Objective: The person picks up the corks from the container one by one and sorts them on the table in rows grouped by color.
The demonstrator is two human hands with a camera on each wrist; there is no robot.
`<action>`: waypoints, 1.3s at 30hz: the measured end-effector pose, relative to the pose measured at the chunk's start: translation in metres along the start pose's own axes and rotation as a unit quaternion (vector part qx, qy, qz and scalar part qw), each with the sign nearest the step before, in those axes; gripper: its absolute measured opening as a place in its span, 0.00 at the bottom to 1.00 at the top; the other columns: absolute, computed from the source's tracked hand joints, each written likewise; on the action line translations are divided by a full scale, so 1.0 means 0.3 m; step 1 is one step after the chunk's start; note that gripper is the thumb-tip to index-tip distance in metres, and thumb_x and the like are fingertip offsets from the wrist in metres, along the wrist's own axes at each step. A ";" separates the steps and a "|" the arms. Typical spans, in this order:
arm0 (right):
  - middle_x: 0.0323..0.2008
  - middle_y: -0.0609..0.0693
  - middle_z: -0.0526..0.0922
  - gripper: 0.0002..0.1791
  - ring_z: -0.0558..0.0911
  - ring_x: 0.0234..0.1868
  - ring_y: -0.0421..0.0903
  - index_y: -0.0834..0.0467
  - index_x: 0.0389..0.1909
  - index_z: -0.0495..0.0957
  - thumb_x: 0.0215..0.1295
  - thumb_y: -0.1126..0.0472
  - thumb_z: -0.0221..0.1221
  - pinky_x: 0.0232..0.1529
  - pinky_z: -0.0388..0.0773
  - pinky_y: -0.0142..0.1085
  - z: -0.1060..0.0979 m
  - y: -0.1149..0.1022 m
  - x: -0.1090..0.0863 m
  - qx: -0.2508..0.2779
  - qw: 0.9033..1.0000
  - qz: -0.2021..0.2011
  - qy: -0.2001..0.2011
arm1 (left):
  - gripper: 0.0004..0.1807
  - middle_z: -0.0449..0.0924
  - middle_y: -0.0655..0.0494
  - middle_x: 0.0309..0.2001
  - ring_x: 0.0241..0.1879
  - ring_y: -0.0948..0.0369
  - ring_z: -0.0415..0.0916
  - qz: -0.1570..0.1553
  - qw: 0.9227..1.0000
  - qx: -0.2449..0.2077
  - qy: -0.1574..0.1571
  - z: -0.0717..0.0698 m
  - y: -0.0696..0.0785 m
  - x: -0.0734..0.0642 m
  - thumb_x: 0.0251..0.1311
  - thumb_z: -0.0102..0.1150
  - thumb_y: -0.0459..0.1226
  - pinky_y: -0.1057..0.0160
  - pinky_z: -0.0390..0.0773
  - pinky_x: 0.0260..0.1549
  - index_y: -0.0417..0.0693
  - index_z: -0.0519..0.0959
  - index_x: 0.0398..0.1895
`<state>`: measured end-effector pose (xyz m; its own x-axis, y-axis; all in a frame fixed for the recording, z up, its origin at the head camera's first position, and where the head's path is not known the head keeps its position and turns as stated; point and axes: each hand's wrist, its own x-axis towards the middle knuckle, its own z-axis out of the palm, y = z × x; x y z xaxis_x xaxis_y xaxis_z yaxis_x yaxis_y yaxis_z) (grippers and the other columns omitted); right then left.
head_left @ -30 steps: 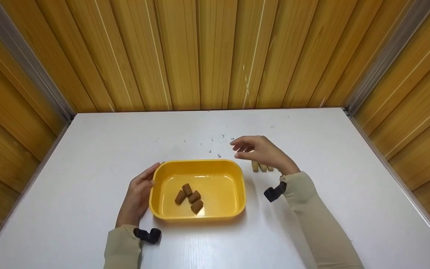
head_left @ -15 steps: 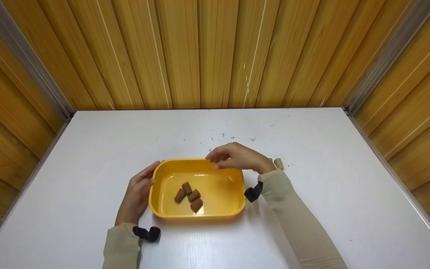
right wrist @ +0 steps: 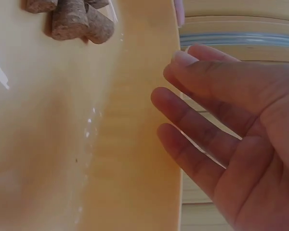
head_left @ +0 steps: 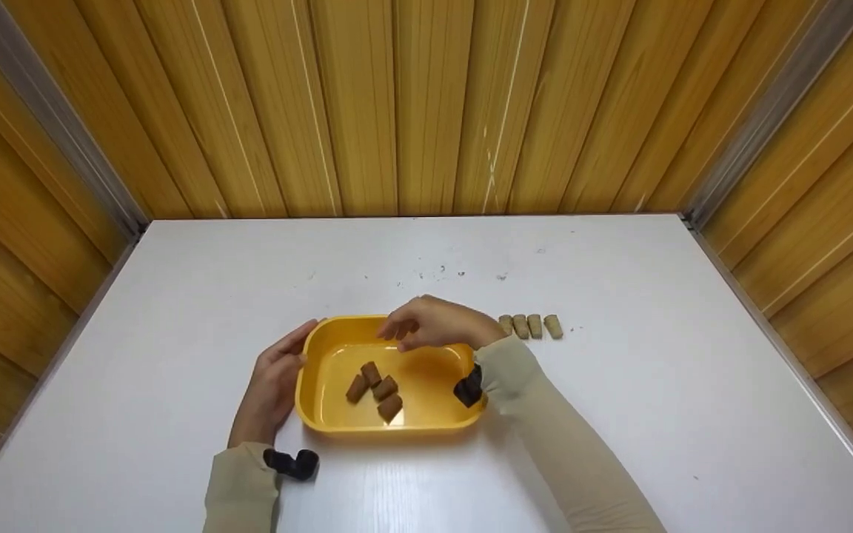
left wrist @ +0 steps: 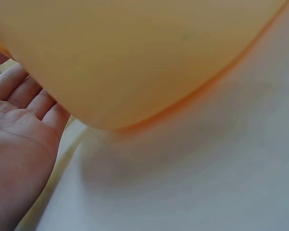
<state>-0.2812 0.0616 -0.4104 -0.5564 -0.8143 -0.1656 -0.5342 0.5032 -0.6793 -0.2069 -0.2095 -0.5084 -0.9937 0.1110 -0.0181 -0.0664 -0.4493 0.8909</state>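
Observation:
A yellow plastic tub with rounded corners stands on the white table. My left hand rests along its outer left side, with straight fingers against the wall and the thumb at the rim. Over the tub's back right part hovers my right hand, its fingers loosely bent and spread, nothing between them. Several brown cork-like tapered plugs lie clustered in the tub's left half; some show at the top of the right wrist view.
Several paler tan tapered plugs stand in a row on the table right of the tub, partly behind the right wrist. Dark crumbs dot the table behind the tub. Wood-look panels enclose the back and sides.
My right hand has moved left from beside the pale plugs to over the tub, uncovering their row. My left hand, the tub and the brown plugs stay almost where they were.

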 end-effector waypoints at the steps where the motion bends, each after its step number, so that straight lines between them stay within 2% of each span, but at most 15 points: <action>1: 0.52 0.57 0.83 0.19 0.82 0.50 0.49 0.61 0.54 0.79 0.62 0.68 0.60 0.52 0.80 0.36 0.007 -0.003 0.008 -0.002 1.000 0.001 -0.003 | 0.31 0.68 0.51 0.68 0.66 0.61 0.68 -0.001 1.000 -0.001 0.002 0.001 0.000 0.000 0.59 0.37 0.22 0.63 0.69 0.63 0.36 0.61 0.70; 9: 0.53 0.50 0.83 0.19 0.81 0.52 0.46 0.56 0.55 0.80 0.62 0.69 0.58 0.50 0.80 0.34 0.059 -0.024 0.064 -0.016 0.999 0.018 -0.045 | 0.32 0.69 0.52 0.67 0.66 0.60 0.67 -0.013 1.000 -0.007 0.014 0.002 -0.001 0.003 0.58 0.38 0.22 0.64 0.70 0.63 0.38 0.62 0.70; 14: 0.53 0.48 0.83 0.20 0.81 0.52 0.46 0.55 0.54 0.81 0.63 0.70 0.56 0.52 0.79 0.32 0.081 -0.024 0.081 -0.002 0.998 0.017 -0.066 | 0.32 0.69 0.52 0.67 0.66 0.60 0.67 -0.015 1.000 -0.006 0.021 0.001 -0.004 0.006 0.57 0.38 0.21 0.65 0.70 0.63 0.38 0.63 0.69; 21: 0.50 0.45 0.84 0.22 0.80 0.51 0.44 0.53 0.50 0.83 0.61 0.75 0.52 0.52 0.78 0.30 0.100 -0.019 0.093 0.009 0.997 0.024 -0.069 | 0.32 0.67 0.51 0.68 0.67 0.61 0.66 -0.016 1.000 0.002 0.018 0.002 0.001 0.006 0.57 0.38 0.22 0.65 0.70 0.63 0.38 0.64 0.69; 27: 0.45 0.44 0.86 0.24 0.81 0.49 0.42 0.53 0.45 0.85 0.57 0.79 0.51 0.51 0.78 0.29 0.110 -0.013 0.097 0.006 0.998 0.022 -0.066 | 0.31 0.72 0.54 0.65 0.65 0.61 0.68 -0.009 1.000 -0.005 0.023 0.002 0.002 0.005 0.57 0.39 0.22 0.66 0.70 0.63 0.37 0.64 0.68; 32: 0.41 0.43 0.87 0.25 0.81 0.44 0.40 0.53 0.41 0.87 0.55 0.80 0.50 0.48 0.79 0.28 0.117 -0.014 0.100 -0.017 0.998 0.018 -0.060 | 0.31 0.74 0.55 0.62 0.64 0.62 0.70 0.002 1.000 -0.006 0.019 0.002 0.001 0.003 0.58 0.39 0.21 0.66 0.71 0.62 0.34 0.63 0.68; 39: 0.42 0.45 0.86 0.25 0.80 0.39 0.39 0.52 0.42 0.86 0.54 0.80 0.53 0.43 0.79 0.27 0.121 -0.012 0.100 -0.041 0.997 0.018 -0.056 | 0.31 0.74 0.55 0.63 0.64 0.61 0.69 0.000 1.000 -0.010 0.019 0.002 -0.002 0.004 0.58 0.38 0.22 0.65 0.71 0.62 0.35 0.63 0.69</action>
<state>-0.2729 0.0249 -0.4388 -0.5038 -0.8199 -0.2719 -0.5682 0.5516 -0.6106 -0.2080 -0.2085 -0.5086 -0.9963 0.0781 -0.0355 -0.0680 -0.4667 0.8818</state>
